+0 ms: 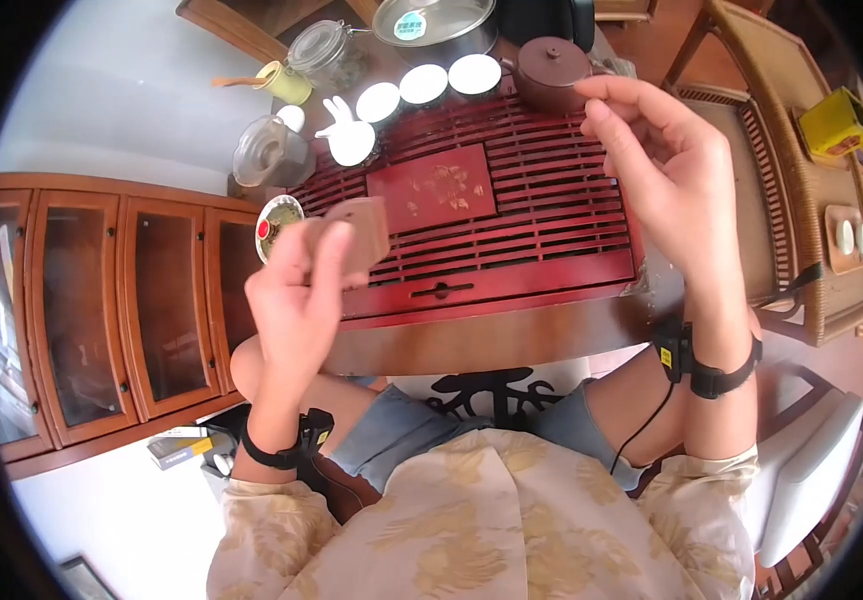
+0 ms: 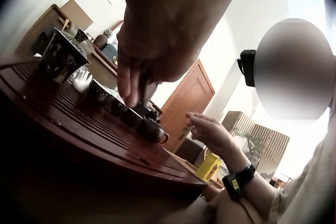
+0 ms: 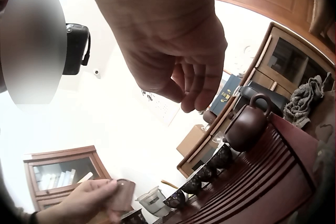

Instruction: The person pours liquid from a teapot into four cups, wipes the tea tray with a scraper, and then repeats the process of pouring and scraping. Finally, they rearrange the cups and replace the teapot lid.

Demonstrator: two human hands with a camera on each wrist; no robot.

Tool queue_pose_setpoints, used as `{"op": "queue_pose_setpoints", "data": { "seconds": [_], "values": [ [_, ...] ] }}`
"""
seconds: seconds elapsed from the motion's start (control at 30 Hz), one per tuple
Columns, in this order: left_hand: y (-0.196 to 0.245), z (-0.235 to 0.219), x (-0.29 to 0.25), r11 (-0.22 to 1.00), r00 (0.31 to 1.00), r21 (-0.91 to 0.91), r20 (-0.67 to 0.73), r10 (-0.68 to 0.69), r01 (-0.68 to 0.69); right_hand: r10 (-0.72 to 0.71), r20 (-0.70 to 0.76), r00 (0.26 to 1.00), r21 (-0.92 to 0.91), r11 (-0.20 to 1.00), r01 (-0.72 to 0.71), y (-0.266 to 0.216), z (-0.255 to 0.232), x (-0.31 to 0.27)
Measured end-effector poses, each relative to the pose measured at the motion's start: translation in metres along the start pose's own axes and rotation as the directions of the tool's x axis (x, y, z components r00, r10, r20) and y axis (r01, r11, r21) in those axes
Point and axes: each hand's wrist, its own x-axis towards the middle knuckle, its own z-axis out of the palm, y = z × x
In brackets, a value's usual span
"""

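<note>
My left hand [image 1: 297, 290] pinches a small flat brown coaster-like piece [image 1: 362, 235] between thumb and fingers, above the left front of a red slatted tea tray [image 1: 552, 282]. A patterned bowl [image 1: 270, 248] with leaves and a red spot inside is just beyond that hand. My right hand [image 1: 677, 165] is raised over the tray's right side with loosely bent fingers, and nothing shows between them. A dark brown lidded teapot [image 1: 550, 82] stands at the tray's back right, near the right fingertips. In the right wrist view the teapot [image 3: 247, 129] sits below and beyond the hand.
Three white-lined cups [image 1: 424, 84] line the tray's back edge beside a white rabbit figure [image 1: 352, 143]. A clear pitcher [image 1: 274, 152], a lidded glass jar [image 1: 327, 55] and a round metal-rimmed pan [image 1: 437, 35] stand behind. A wicker chair [image 1: 752, 170] is at right, cabinets [image 1: 92, 310] at left.
</note>
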Motion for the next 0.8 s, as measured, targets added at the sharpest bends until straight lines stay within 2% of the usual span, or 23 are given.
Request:
{"op": "queue_pose_setpoints", "data": {
  "seconds": [0.03, 0.1, 0.17, 0.2, 0.23, 0.27, 0.3, 0.37, 0.43, 0.5, 0.8],
  "values": [
    [0.008, -0.006, 0.0, 0.981, 0.992, -0.147, 0.056, -0.116, 0.123, 0.007, 0.005, 1.0, -0.004, 1.0, -0.007, -0.002, 0.0, 0.0],
    [0.018, -0.023, -0.003, 0.838, 0.928, -0.403, 0.222, -0.3, 0.368, 0.001, -0.005, 1.0, 0.037, 0.999, -0.001, 0.001, 0.004, 0.0],
    [0.018, -0.011, -0.016, 0.762, 0.897, -0.476, 0.278, -0.344, 0.439, 0.017, -0.017, 1.0, 0.1, 0.995, -0.015, -0.003, 0.008, -0.002],
    [0.018, -0.003, -0.024, 0.715, 0.884, -0.519, 0.3, -0.359, 0.467, 0.068, 0.057, 0.996, 0.179, 0.981, -0.078, -0.008, 0.009, -0.005],
    [0.016, 0.002, -0.03, 0.666, 0.869, -0.558, 0.325, -0.373, 0.495, 0.062, 0.136, 0.989, 0.2, 0.976, -0.088, -0.009, 0.01, -0.007],
    [0.011, 0.003, -0.035, 0.658, 0.85, -0.545, 0.405, -0.336, 0.52, 0.104, 0.203, 0.974, 0.231, 0.961, -0.15, -0.012, 0.013, -0.011],
    [0.011, 0.007, -0.04, 0.633, 0.84, -0.562, 0.443, -0.314, 0.533, 0.144, 0.27, 0.952, 0.255, 0.943, -0.214, -0.018, 0.017, -0.015],
    [0.01, 0.017, -0.051, 0.663, 0.851, -0.555, 0.454, -0.265, 0.502, 0.142, 0.421, 0.896, 0.208, 0.946, -0.248, -0.03, 0.025, -0.027],
    [0.007, 0.021, -0.056, 0.649, 0.862, -0.596, 0.464, -0.202, 0.473, 0.119, 0.524, 0.844, 0.214, 0.94, -0.266, -0.035, 0.035, -0.036],
    [0.007, 0.023, -0.061, 0.661, 0.876, -0.614, 0.459, -0.145, 0.431, 0.093, 0.578, 0.811, 0.306, 0.896, -0.322, -0.039, 0.046, -0.044],
    [0.001, 0.023, -0.073, 0.678, 0.906, -0.646, 0.418, -0.072, 0.352, 0.117, 0.471, 0.874, 0.342, 0.889, -0.303, -0.047, 0.075, -0.058]
  ]
}}
